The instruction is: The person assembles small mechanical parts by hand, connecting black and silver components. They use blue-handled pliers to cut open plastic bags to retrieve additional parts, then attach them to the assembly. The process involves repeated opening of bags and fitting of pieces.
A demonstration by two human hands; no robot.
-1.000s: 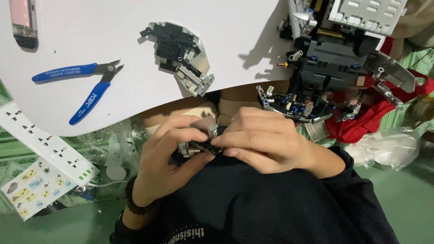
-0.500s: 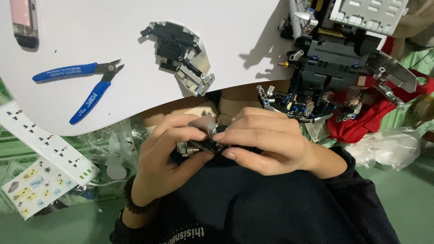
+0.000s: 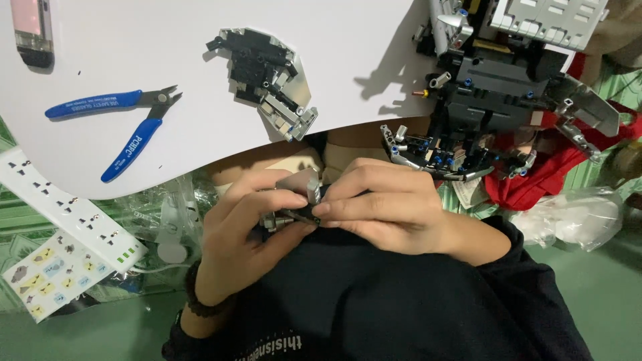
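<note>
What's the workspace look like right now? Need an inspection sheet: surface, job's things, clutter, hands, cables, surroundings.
Surface: white table, rounded edge toward the person.
Job's things: small grey and black brick piece held between both hands, over the lap.
Clutter: blue-handled flush cutters; small grey and black sub-assembly; large black and grey brick model at the table's right edge; phone at the top left corner.
Hands: left hand and right hand both pinch the piece, fingertips meeting.
Cables: nothing seen clearly; white power strip below the table edge.
Surroundings: sticker sheet, clear plastic bags, red cloth, green floor.
</note>
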